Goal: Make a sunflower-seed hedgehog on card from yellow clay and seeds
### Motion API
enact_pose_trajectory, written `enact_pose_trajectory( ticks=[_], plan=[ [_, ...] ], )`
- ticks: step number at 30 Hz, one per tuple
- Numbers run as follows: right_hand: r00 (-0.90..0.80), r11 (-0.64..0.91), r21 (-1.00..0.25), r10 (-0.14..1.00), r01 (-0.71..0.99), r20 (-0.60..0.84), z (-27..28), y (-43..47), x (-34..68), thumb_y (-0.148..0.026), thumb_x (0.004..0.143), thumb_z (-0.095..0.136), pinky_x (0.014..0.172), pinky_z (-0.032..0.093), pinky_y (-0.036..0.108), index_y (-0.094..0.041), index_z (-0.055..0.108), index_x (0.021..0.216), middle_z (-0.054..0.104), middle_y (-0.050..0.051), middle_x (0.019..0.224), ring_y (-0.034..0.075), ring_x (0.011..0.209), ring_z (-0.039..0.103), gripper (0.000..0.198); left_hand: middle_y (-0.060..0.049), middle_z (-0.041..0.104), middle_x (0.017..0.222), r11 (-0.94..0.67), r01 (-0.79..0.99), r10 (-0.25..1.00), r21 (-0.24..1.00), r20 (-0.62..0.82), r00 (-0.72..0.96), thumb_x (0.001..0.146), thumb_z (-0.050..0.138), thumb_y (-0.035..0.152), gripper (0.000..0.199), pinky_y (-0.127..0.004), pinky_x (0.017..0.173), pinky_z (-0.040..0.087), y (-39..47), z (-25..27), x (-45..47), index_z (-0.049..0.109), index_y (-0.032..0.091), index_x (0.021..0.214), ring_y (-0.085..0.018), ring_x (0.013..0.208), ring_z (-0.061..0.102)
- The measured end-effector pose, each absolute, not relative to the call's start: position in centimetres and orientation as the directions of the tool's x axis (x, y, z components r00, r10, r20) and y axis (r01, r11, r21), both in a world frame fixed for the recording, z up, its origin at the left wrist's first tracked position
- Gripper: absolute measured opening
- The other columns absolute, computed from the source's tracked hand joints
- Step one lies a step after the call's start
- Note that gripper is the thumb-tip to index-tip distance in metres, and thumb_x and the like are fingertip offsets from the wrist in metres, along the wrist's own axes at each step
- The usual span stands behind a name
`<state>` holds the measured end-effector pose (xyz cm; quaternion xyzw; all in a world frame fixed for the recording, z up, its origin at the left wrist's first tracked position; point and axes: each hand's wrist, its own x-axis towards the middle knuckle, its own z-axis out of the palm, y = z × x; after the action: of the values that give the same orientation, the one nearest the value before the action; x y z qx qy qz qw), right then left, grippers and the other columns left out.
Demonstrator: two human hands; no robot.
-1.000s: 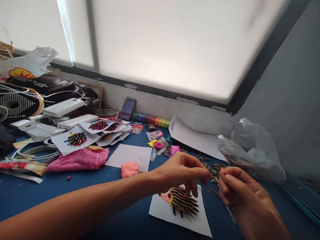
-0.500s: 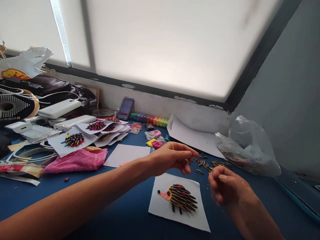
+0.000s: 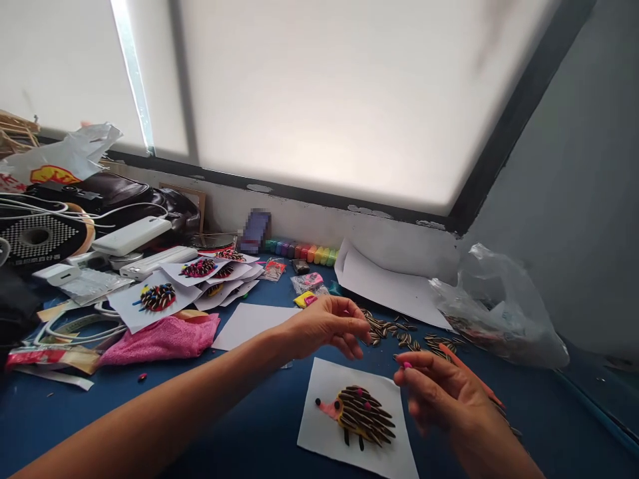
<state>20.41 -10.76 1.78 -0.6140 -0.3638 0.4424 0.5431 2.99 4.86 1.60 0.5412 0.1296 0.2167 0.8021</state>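
My right hand (image 3: 442, 392) pinches a small pink clay piece (image 3: 408, 365) between thumb and fingertips, right of the paper. My left hand (image 3: 332, 326) hovers beyond the paper's far edge, thumb and index finger brought together; whatever is between them is too small to make out. Below both hands lies a white paper sheet (image 3: 314, 442) bearing a hedgehog (image 3: 367, 416) with a pink clay snout, a yellow clay body, seed spines, dark legs and pink dots. Sunflower seeds (image 3: 382, 329) are scattered behind the hands. Partly behind my right hand lies an orange stick-like object (image 3: 474, 376).
Finished hedgehog pictures (image 3: 158, 298) overlap at the left, beside a pink cloth (image 3: 164, 339). A blank sheet (image 3: 257, 319) lies behind my left forearm. Clay packets (image 3: 307, 286) and a colored clay row (image 3: 304, 251) stand farther back. A plastic bag (image 3: 504, 319) sits right.
My right hand has shifted slightly left and lower, and the pink clay piece now shows at its fingertips. My left hand has drawn back left. The view has tilted slightly upward.
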Motion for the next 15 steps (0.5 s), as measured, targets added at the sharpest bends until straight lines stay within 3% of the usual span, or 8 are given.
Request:
enact_pose_trajectory(
  ticks=[5, 11, 15],
  plan=[
    [0.364, -0.14, -0.988, 0.919, -0.058, -0.151, 2.3, -10.7, 20.2, -0.067, 0.063, 0.08, 0.042, 0.042, 0.02, -0.019, 0.076, 0.082, 0.069, 0.003, 0.071, 0.008, 0.049, 0.052, 0.052, -0.008, 0.075, 0.084, 0.344, -0.156, 0.435, 0.926, -0.01, 0.901, 0.072, 0.088, 0.041, 0.044, -0.024, 0.058, 0.058, 3.5, 2.5, 2.7, 0.07, 0.011, 0.099, -0.014, 0.06, 0.071],
    [0.393, -0.132, -0.989, 0.907, -0.071, -0.149, 3.4, -11.1, 19.4, -0.061, 0.066, 0.081, 0.044, 0.041, 0.02, -0.02, 0.07, 0.073, 0.066, 0.0, 0.067, 0.008, 0.047, 0.05, 0.042, -0.005, 0.072, 0.068, 0.384, -0.104, 0.437, 0.917, -0.082, 0.896, 0.072, 0.086, 0.046, 0.042, -0.018, 0.042, 0.048, 2.0, 3.0, 1.6, 0.062, 0.012, 0.08, -0.012, 0.046, 0.065],
    [0.402, -0.125, -0.989, 0.904, -0.084, -0.149, 3.1, -11.0, 19.3, -0.057, 0.063, 0.084, 0.043, 0.04, 0.02, -0.022, 0.073, 0.078, 0.067, 0.0, 0.067, 0.008, 0.045, 0.05, 0.039, -0.006, 0.073, 0.074, 0.403, -0.089, 0.424, 0.911, -0.1, 0.9, 0.069, 0.086, 0.047, 0.045, -0.019, 0.043, 0.048, 1.4, 2.5, 1.1, 0.063, 0.013, 0.086, -0.012, 0.045, 0.064]
  ],
)
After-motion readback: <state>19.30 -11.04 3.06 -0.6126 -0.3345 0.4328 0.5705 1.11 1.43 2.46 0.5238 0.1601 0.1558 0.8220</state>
